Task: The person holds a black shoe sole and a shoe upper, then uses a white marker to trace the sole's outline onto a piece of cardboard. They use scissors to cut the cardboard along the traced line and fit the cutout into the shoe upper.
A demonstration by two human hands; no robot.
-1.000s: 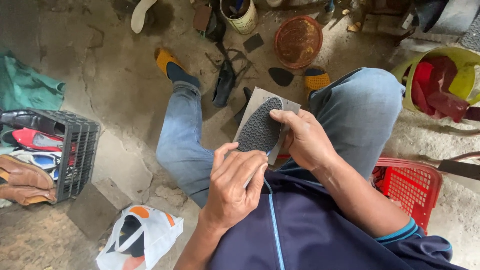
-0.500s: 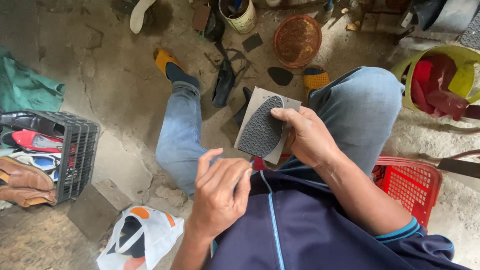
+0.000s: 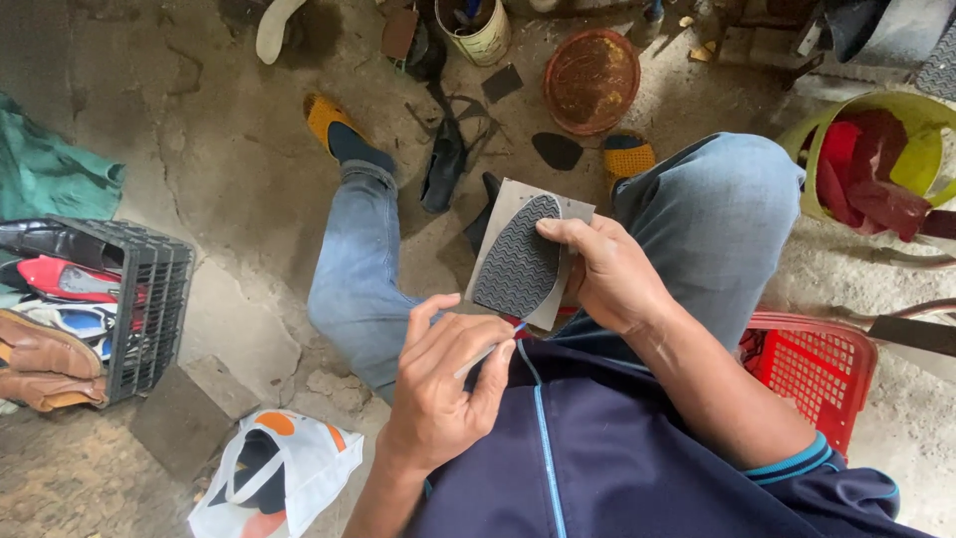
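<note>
My right hand grips the right edge of a grey flat sheet, thumb pressed on a dark ribbed sole piece that lies on it. Both are held tilted over my lap, between my jeans-clad knees. My left hand is just below the sheet and pinches a thin pen-like stick whose blue tip points at the sheet's lower edge. Whether the tip touches the sheet I cannot tell.
A black crate of shoes stands at the left, a white bag near my left elbow. A red basket sits at my right, a yellow-green tub of red scraps beyond it. A round rusty lid, a can and black scraps lie ahead on the concrete floor.
My left hand drew back down and left from the sole, then rose again with the thin stick toward the sheet's lower edge. The right hand kept the sheet and sole nearly still.
</note>
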